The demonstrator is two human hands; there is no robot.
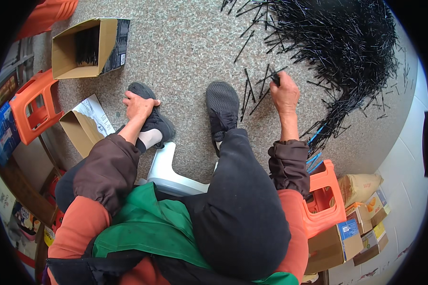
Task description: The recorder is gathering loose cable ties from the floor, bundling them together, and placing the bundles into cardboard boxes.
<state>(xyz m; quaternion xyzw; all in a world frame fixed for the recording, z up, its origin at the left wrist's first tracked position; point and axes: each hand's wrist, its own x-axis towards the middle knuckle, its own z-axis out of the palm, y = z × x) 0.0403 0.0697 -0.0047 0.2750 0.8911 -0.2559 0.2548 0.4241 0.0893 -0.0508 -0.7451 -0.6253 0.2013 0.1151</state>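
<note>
My left hand (140,105) lies over my left black shoe (141,90), its fingers spread and holding nothing. Closed fingers on my right hand (286,93) grip a small bunch of thin black sticks (275,77); how many is hidden. Several loose black sticks (248,90) lie on the speckled floor just left of that hand. A large heap of the same thin black sticks (347,42) spreads over the floor at the far right, trailing down toward my right forearm.
An open cardboard box (76,72) with black sticks inside lies far left. Nearer stands another carton (78,130). Orange stools (35,107) flank me; a white stool (169,175) is beneath me. Cartons (330,244) and a brown paper bag (361,187) sit at right by the wall.
</note>
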